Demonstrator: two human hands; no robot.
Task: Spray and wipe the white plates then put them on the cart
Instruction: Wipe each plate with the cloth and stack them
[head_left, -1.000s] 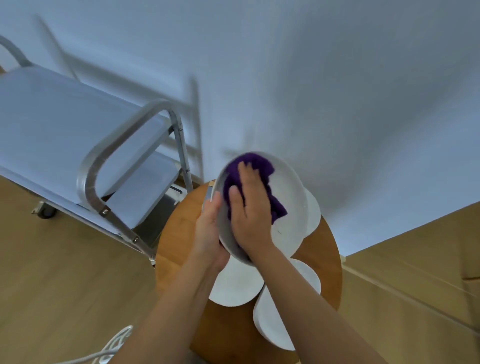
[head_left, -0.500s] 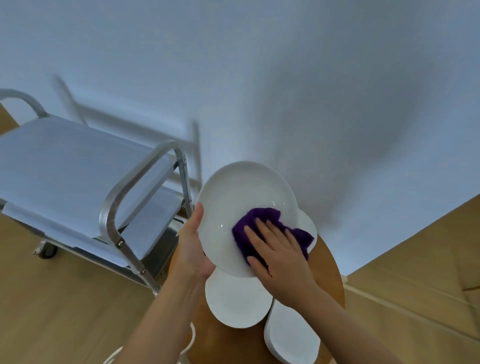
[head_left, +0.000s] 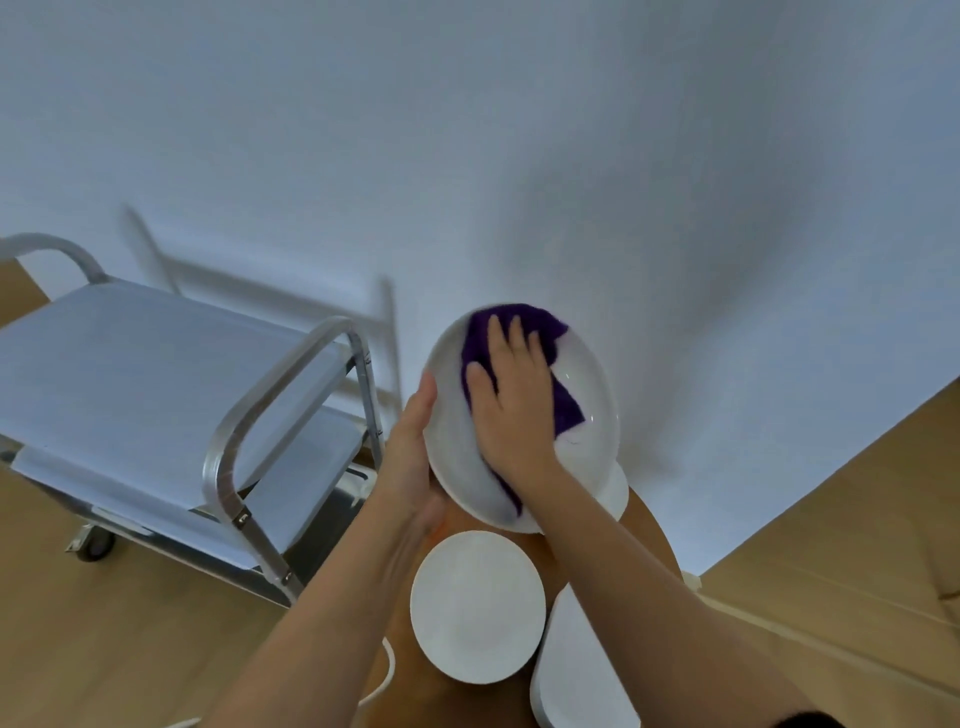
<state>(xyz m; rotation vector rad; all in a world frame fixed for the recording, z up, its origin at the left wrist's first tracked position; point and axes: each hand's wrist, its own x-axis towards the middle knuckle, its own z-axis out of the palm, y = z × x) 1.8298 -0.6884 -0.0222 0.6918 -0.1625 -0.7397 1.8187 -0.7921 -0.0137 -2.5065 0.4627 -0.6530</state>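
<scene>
One head cam, wide-angle, looks fwd and down, close over hands (head_left: 511, 400) and table (head_left: 649, 525); cart (head_left: 156, 374) at left.

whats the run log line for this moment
step: wiping | left hand: holds plate | right hand: presses cloth on plate | cart: bare

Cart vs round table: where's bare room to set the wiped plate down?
Free: the cart top shelf, bare between its two handle rails; the lower shelf's visible strip too. Crowded: the round table, covered by three plates, under the held plate, with only slim wood gaps between.
</scene>
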